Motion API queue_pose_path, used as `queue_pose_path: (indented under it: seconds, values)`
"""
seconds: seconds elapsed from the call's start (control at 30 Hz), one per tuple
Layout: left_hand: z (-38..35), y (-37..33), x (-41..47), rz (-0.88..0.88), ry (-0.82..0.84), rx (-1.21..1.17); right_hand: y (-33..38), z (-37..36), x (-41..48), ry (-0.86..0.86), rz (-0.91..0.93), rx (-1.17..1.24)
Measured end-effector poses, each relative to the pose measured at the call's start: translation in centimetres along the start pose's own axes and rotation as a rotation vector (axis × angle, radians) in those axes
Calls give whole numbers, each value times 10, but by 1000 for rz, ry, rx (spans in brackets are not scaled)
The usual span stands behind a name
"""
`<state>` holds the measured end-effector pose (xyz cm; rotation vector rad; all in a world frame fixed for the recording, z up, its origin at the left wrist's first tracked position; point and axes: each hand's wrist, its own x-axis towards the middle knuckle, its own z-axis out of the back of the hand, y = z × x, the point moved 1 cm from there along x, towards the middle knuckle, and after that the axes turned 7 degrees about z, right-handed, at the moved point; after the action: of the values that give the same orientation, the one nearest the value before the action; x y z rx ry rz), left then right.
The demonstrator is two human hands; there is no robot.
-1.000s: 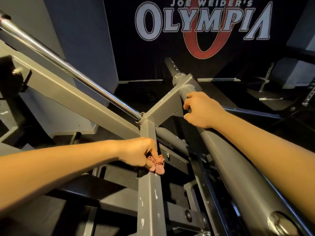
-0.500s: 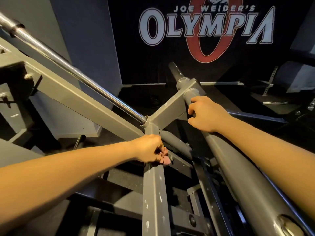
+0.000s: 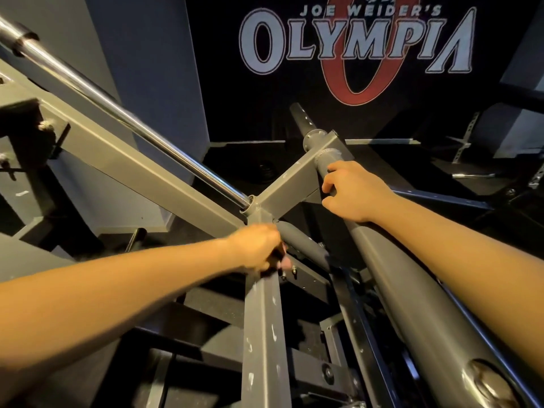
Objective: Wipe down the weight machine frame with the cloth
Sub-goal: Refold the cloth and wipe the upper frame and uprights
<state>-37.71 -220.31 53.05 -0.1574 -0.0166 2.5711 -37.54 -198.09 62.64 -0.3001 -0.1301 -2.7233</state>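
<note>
Chrome bar [image 3: 117, 110] and Olympia banner [image 3: 353, 48] behind frame [image 3: 262, 319], left fingers [image 3: 273, 256] clamped on cloth [image 3: 287, 262], right fingers [image 3: 334, 170] round tube [image 3: 397, 275]

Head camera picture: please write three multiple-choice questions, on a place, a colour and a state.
1. The right hand is on: A the round tube; B a dumbbell; C the floor.
2. The wall sign has a big ring that is: A green; B red; C yellow.
3. The left hand is: A open in air; B flat on the wall; C gripping the cloth on the square post.
Answers: A, fingers wrap the tube; B, red ring behind the letters; C, pink cloth shows at its fingertips.
</note>
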Motion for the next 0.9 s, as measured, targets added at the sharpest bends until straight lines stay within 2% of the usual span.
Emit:
queue_pose_path:
  seconds: [0.07,0.17,0.27,0.37,0.43,0.5,0.6,0.63,0.73,0.8,0.83,0.9]
  values:
    - [11,23,15,104,-166,52,-1,1,0,-3,-3,16]
    - [5,29,10,51,-198,6,-1,1,1,-15,5,10]
    - [2,-11,-31,-48,-4,-127,1,1,1,-11,6,-17]
    - [3,-54,-67,-225,303,-153,6,4,-1,6,9,-26]
    - [6,-61,-75,-302,357,-97,8,5,-2,21,10,-36]
    - [13,-48,-67,-279,271,-43,8,6,-3,34,8,-37]
    - [22,-12,-35,-90,-37,53,9,8,-2,47,-5,-26]
    - [19,-4,-28,-61,-70,33,8,8,-1,52,-4,-22]
    - [7,-29,-49,-198,74,-117,9,9,-3,65,-17,-21]
    - [-6,-62,-79,-313,303,-214,12,11,-5,62,-23,-9]
    - [-12,-72,-88,-357,356,-220,12,12,-5,59,-29,-5]
    - [-17,-66,-85,-353,270,-148,13,11,-6,65,-38,-2]
